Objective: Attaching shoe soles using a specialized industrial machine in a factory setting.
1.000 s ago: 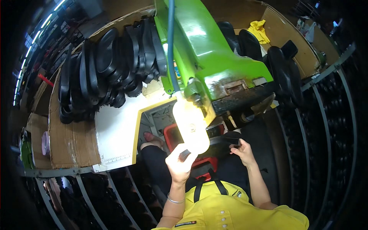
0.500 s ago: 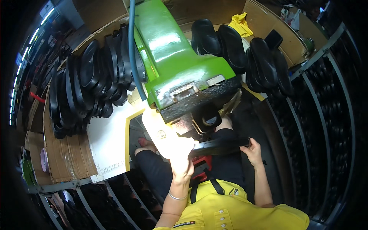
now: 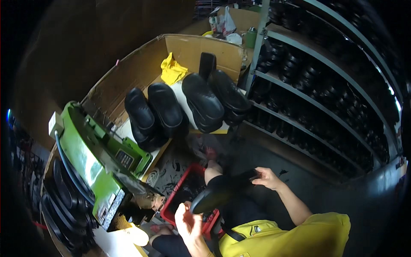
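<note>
A black shoe sole [image 3: 222, 192], smeared by motion, is held above my lap and slants from lower left to upper right. My right hand [image 3: 266, 178] pinches its far right end between thumb and fingers. At the near left end is my left hand [image 3: 189, 222], its fingers curled around the tip. To the left stands a green machine [image 3: 85, 158] with a dark, worn head, and a bright light falls below it. Both hands are apart from the machine.
Several black soles [image 3: 201, 100] stand in stacks on the table beyond, beside a yellow cloth [image 3: 172, 69] and a cardboard wall [image 3: 128, 64]. More soles [image 3: 64, 205] lie left of the machine. A red crate [image 3: 171, 199] with dark scraps sits below. Shelves [image 3: 308, 90] rise on the right.
My view has turned to the right, so the machine now appears at the left. The sole and both hands have come away from the machine's head, and the sole has tilted.
</note>
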{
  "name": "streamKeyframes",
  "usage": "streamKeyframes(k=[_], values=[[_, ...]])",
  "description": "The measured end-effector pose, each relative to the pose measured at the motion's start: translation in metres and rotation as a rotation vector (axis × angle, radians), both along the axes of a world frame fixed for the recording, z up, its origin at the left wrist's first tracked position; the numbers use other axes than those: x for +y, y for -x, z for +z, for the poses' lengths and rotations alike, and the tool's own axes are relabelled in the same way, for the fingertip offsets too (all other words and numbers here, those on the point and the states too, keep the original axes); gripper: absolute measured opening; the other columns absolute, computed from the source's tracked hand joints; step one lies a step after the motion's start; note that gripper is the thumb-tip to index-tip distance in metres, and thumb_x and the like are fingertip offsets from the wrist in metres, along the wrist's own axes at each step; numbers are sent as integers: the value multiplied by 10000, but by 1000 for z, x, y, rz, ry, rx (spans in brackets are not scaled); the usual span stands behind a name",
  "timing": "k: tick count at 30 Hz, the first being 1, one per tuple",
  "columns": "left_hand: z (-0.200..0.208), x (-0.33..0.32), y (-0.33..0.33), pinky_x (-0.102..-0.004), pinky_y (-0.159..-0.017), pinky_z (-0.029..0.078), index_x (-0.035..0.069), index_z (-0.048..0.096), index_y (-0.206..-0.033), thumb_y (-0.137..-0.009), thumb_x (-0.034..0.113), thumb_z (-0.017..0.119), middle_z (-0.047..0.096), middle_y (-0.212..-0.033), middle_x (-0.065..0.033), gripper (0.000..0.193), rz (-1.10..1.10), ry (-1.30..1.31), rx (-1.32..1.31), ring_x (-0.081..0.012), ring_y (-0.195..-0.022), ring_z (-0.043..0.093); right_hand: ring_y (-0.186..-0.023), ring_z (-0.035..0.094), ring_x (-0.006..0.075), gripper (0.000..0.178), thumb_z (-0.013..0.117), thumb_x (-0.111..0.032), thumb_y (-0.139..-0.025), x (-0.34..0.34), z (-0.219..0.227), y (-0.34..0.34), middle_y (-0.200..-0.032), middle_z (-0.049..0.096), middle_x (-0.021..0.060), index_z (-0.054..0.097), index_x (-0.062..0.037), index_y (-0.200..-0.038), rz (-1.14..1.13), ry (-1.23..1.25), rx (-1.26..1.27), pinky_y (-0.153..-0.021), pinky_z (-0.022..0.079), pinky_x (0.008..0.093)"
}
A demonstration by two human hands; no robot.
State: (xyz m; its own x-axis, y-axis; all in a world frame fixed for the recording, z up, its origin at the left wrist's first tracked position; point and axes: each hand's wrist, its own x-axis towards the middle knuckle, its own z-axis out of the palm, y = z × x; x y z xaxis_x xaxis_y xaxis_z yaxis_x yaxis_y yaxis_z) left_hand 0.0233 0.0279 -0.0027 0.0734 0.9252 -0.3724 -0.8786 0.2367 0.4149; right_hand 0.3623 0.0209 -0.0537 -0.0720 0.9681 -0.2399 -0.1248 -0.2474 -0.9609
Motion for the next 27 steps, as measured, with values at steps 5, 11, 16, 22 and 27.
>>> streamKeyframes(k=[5,11,16,22,27], values=[[-19,41,-35,-409,-876,458,90,612,-787,-884,204,641,614,-775,-34,152,63,124,-166,-181,-766,572,-731,628,195,500,621,-15,-852,42,51,-10,-991,598,143,384,-13,-1292,-215,-192,300,-614,565,340],[-117,60,-74,-350,-680,510,64,593,-852,-881,220,644,602,-782,-47,166,70,218,203,-167,-711,577,-510,612,164,531,636,-150,-878,153,117,-13,-814,624,156,364,-12,-1313,-533,-347,131,-387,506,267],[-277,22,-5,-273,-514,477,47,609,-814,-866,144,636,588,-731,-41,113,383,332,932,-130,-608,537,-419,587,215,659,665,-188,-865,215,96,-2,-715,617,242,283,3,-1367,-616,-112,-40,-311,454,305],[-317,-43,64,-374,-598,457,8,582,-698,-803,113,679,568,-619,-122,177,705,624,1768,-256,-567,511,-415,588,195,706,645,-367,-883,210,94,-7,-660,629,192,285,-42,-1396,-658,-164,-59,-314,448,280],[-235,2,161,-277,-582,443,56,574,-839,-935,114,487,520,-694,-29,142,455,272,2660,-139,-623,500,-395,542,140,644,614,-345,-909,184,87,30,-669,639,122,297,-98,-1412,-735,-245,-154,-323,418,227]])
